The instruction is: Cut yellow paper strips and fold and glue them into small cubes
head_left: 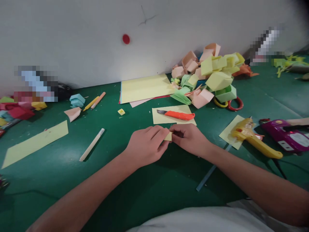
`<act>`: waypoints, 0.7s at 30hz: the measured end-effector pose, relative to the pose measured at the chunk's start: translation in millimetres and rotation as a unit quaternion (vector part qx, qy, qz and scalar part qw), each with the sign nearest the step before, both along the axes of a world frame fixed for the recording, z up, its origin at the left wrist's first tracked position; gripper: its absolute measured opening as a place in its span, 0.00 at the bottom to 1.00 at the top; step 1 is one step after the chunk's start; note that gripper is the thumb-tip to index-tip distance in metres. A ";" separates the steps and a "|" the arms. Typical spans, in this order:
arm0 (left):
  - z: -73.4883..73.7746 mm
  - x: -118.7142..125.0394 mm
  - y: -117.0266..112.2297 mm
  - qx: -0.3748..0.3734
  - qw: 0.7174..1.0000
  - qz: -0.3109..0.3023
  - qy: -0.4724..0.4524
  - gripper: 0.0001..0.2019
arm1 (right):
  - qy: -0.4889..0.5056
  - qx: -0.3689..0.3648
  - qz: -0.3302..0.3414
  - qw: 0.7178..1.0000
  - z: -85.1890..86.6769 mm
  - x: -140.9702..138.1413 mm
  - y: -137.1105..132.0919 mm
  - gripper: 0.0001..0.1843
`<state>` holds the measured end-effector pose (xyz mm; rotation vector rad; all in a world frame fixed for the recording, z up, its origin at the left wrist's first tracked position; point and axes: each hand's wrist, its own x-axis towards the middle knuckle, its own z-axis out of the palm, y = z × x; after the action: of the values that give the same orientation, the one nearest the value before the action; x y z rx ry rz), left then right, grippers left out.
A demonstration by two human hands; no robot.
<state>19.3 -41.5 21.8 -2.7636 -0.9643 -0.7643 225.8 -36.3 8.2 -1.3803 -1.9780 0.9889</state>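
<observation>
My left hand (149,143) is closed on a small piece of pale yellow paper (168,136), most of it hidden by the fingers. From the other side my right hand (190,138) meets the paper's right edge, its thumb and fingers pinched together there. Just beyond the hands lies a utility knife (180,115) with an orange handle, its blade pointing left, on a yellow paper sheet (156,120). A tiny folded yellow paper piece (121,111) rests to the left of the knife.
Folded paper shapes (207,77) pile up at the back right, beside red-handled scissors (236,103). At right are a yellow glue gun (257,138) and a purple device (285,135). Stacked paper sheets (145,88) touch the wall. A pale stick (92,145) and yellow strip (36,143) lie left.
</observation>
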 end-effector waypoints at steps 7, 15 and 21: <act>-5.6 -1.7 2.6 -0.051 0.998 -0.034 -0.022 0.06 | -0.007 0.004 -0.002 1.000 -0.7 -0.6 2.2 0.04; -9.2 -3.3 4.4 -0.060 0.996 -0.040 -0.045 0.06 | -0.025 0.024 0.040 0.999 -0.4 1.4 3.3 0.05; -9.8 -2.3 3.9 -0.070 0.997 -0.028 -0.035 0.08 | -0.035 0.026 0.046 0.998 -0.2 -0.2 2.8 0.10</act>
<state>17.0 -37.7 11.9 -2.9130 -0.9928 -0.8383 225.5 -33.5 7.9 -1.3232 -2.1211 0.9351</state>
